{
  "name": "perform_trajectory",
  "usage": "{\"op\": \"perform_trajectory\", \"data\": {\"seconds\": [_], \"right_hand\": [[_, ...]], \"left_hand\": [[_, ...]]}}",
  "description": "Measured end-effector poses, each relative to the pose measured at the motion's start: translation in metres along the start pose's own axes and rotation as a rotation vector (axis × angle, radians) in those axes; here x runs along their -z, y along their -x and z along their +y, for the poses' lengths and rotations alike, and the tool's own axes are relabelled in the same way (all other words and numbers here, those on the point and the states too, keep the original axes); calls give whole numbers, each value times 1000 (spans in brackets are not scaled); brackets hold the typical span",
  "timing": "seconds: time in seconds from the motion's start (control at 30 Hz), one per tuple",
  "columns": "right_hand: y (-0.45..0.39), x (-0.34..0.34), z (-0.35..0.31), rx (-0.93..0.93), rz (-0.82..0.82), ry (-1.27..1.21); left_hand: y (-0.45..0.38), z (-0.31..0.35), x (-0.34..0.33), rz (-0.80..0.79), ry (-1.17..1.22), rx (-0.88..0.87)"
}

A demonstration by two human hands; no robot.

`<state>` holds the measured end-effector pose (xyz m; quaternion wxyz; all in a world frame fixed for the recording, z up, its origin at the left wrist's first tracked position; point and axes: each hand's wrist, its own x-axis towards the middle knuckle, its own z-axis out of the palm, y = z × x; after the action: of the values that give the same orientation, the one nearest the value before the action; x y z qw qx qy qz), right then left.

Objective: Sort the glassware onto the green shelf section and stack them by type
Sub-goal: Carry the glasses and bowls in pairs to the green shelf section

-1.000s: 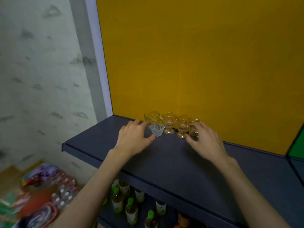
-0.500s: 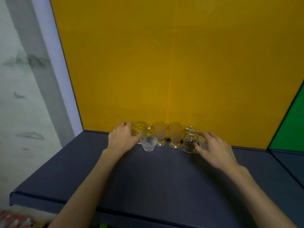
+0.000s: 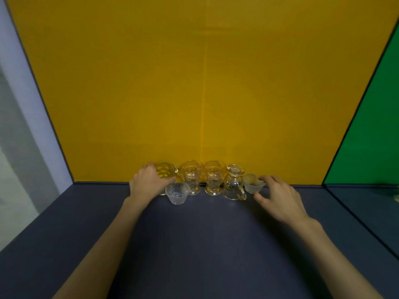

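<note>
Glassware lined up along the back edge of a dark blue shelf [image 3: 205, 244], against a yellow back panel [image 3: 205, 83]. From left to right: clear tumbler [image 3: 165, 172], two footed goblets [image 3: 192, 176] [image 3: 214, 177] standing upright side by side, then a squat glass piece with a small handle [image 3: 234, 183]. Just in front of the tumbler, and touching nothing visible, a small ribbed cup [image 3: 177, 193] standing upright on the shelf. At the right end of the row, a second ribbed cup [image 3: 253, 183], tilted slightly, apparently lifted just off the shelf.

Left hand [image 3: 149, 183] curled around the tumbler's left side, fingers reaching behind it, thumb at the front near the first ribbed cup. Tumbler resting on the shelf as far as can be seen; its base hidden by the hand.

Right hand [image 3: 278, 197] holding the second ribbed cup, fingertips on the rim at the far side, thumb below near the base. Both forearms bare, reaching in from the bottom of the view.

Green shelf section [image 3: 367, 147] to the right, divided from the yellow one by a dark edge; none of the glasses in it. Pale wall [image 3: 17, 137] and a lavender-white frame strip [image 3: 32, 104] at the far left.
</note>
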<state>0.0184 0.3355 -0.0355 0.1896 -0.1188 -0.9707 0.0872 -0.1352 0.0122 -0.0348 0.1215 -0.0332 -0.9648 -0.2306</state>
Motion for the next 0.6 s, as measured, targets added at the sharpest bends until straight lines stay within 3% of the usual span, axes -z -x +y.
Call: {"op": "perform_trajectory", "data": {"seconds": [0.17, 0.37, 0.6], "right_hand": [[-5, -7, 7, -35, -36, -1], [-15, -17, 17, -53, -101, -15], [-26, -33, 22, -97, -176, -180]], "left_hand": [[1, 0, 1, 96, 124, 47], [6, 12, 35, 265, 297, -18], [28, 37, 50, 80, 836, -2]]}}
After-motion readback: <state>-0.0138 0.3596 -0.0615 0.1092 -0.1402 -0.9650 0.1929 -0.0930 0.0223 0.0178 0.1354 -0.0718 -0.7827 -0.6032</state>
